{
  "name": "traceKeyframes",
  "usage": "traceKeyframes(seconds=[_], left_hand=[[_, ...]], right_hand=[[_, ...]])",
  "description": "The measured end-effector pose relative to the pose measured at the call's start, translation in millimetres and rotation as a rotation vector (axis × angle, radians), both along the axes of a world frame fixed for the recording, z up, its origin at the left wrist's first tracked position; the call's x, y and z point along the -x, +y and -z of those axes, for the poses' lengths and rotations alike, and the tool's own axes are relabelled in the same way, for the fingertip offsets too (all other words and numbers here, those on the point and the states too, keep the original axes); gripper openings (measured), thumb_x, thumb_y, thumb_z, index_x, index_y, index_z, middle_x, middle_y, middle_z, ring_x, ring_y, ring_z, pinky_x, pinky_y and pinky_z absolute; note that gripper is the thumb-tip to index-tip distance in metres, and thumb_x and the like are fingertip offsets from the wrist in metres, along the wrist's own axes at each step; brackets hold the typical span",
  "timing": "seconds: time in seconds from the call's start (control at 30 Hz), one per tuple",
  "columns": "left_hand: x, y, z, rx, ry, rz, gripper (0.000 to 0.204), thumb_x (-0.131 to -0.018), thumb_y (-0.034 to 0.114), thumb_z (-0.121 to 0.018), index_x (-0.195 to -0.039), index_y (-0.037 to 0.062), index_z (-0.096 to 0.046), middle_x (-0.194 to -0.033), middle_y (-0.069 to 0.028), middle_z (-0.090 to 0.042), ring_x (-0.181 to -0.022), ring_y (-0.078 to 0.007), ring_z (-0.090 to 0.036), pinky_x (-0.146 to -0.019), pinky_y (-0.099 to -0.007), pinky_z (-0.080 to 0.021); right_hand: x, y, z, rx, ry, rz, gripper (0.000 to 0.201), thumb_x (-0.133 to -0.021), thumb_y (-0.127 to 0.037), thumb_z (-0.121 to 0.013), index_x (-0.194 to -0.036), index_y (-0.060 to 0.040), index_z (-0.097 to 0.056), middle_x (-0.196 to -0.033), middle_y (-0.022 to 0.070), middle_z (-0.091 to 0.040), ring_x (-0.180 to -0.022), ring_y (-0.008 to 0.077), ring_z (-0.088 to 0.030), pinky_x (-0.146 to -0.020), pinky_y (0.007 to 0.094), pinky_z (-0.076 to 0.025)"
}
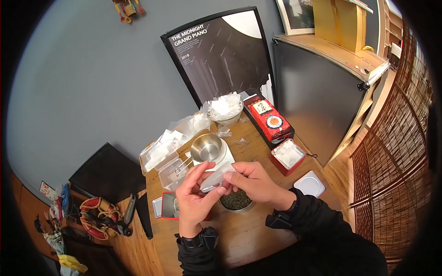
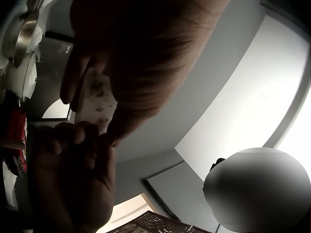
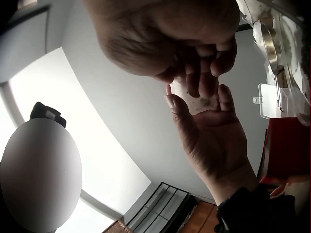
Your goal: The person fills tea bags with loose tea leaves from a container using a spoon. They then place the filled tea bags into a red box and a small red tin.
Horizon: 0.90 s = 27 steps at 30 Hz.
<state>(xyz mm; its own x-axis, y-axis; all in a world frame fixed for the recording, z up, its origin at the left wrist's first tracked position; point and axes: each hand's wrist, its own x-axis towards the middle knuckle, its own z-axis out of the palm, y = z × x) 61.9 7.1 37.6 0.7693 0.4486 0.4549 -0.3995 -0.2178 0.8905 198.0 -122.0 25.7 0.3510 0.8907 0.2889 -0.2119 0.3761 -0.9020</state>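
A small white translucent bag (image 1: 214, 179) is between both hands above the table; dark bits show through it in the left wrist view (image 2: 97, 103). The left hand (image 1: 195, 195) pinches its lower edge between thumb and fingers. At its upper right, the right hand (image 1: 255, 184) pinches the bag with thumb and curled fingers. Under the hands is a bowl of dark green leaves (image 1: 235, 200), partly covered by them. Behind the hands, a steel pan (image 1: 206, 148) rests on a white scale (image 1: 225, 160).
Further back are a bowl of white bags (image 1: 225, 108), a red package (image 1: 271, 120) and a heap of white bags (image 1: 165, 146). An open red tin (image 1: 287, 155) and a lid (image 1: 310, 184) lie right, a clear box (image 1: 173, 174) and another red tin (image 1: 170, 205) left.
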Motion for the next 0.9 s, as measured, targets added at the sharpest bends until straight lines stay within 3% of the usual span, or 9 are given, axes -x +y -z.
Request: traceKeyframes(seconds=[0.07, 0.13, 0.23, 0.37, 0.63, 0.8, 0.9], left_hand=[[-2.0, 1.3, -0.3, -0.014, 0.005, -0.015, 0.059, -0.078, -0.003, -0.079, -0.133, -0.0001, -0.058, -0.129, -0.0149, -0.058, -0.113, -0.0234, -0.062, -0.097, -0.0361, -0.051], [-4.3, 6.6, 3.8, -0.265, -0.058, -0.071, 0.045, -0.083, 0.0, -0.075, -0.126, 0.0002, -0.064, -0.127, -0.0153, -0.061, -0.111, -0.0225, -0.062, -0.096, -0.0347, -0.049], [-4.4, 3.9, -0.1, -0.28, -0.028, -0.114, 0.032, -0.086, 0.0, -0.072, -0.118, 0.0005, -0.069, -0.123, -0.0153, -0.064, -0.109, -0.0214, -0.062, -0.096, -0.0338, -0.048], [-4.5, 3.6, 1.3, -0.245, -0.013, -0.129, 0.027, -0.087, 0.0, -0.07, -0.113, 0.0007, -0.071, -0.119, -0.0156, -0.065, -0.106, -0.0206, -0.062, -0.093, -0.0327, -0.049], [-8.7, 0.5, 3.8, -0.054, -0.011, -0.139, 0.014, -0.088, 0.0, -0.07, -0.102, -0.0017, -0.073, -0.11, -0.0132, -0.066, -0.089, -0.0144, -0.065, -0.066, -0.0247, -0.058], [-8.6, 0.9, 4.2, -0.093, 0.021, -0.183, 0.016, -0.086, -0.002, -0.072, -0.102, -0.0017, -0.073, -0.11, -0.0129, -0.066, -0.085, -0.0134, -0.065, -0.064, -0.0246, -0.058], [-8.7, 1.5, 5.5, -0.079, 0.026, -0.211, 0.016, -0.086, -0.002, -0.072, -0.102, -0.0018, -0.073, -0.109, -0.0122, -0.066, -0.083, -0.0127, -0.065, -0.063, -0.0237, -0.058]], right_hand=[[-1.3, 1.0, 1.4, 0.033, -0.006, 0.017, 0.025, -0.102, -0.02, -0.055, -0.101, 0.002, -0.067, -0.087, 0.0031, -0.067, -0.078, 0.0076, -0.061, -0.07, 0.0237, -0.05], [-0.5, 1.1, 1.2, 0.042, 0.007, 0.019, 0.025, -0.102, -0.021, -0.055, -0.099, 0.0017, -0.067, -0.086, 0.003, -0.067, -0.077, 0.0075, -0.061, -0.07, 0.0238, -0.05], [-0.7, 3.9, 6.7, 0.045, 0.002, 0.037, 0.026, -0.102, -0.023, -0.054, -0.099, -0.0008, -0.068, -0.085, 0.0023, -0.068, -0.077, 0.0076, -0.062, -0.068, 0.0227, -0.048], [-0.8, 4.4, 7.1, 0.07, -0.037, 0.058, 0.026, -0.103, -0.025, -0.053, -0.1, -0.0034, -0.069, -0.086, 0.0015, -0.07, -0.076, 0.0076, -0.064, -0.065, 0.0211, -0.046], [-0.3, 5.4, 5.4, 0.141, -0.004, 0.054, 0.029, -0.103, -0.026, -0.054, -0.096, -0.0015, -0.068, -0.081, 0.0029, -0.068, -0.07, 0.0084, -0.064, -0.062, 0.0213, -0.047], [-0.8, 6.6, 7.6, 0.183, 0.066, 0.053, 0.03, -0.102, -0.027, -0.055, -0.093, -0.0012, -0.067, -0.077, 0.0037, -0.068, -0.066, 0.0085, -0.063, -0.057, 0.0208, -0.047], [-1.4, 8.0, 11.8, 0.223, 0.035, 0.039, 0.03, -0.103, -0.028, -0.052, -0.1, -0.0032, -0.067, -0.078, 0.0047, -0.07, -0.066, 0.0099, -0.066, -0.057, 0.0203, -0.045]])
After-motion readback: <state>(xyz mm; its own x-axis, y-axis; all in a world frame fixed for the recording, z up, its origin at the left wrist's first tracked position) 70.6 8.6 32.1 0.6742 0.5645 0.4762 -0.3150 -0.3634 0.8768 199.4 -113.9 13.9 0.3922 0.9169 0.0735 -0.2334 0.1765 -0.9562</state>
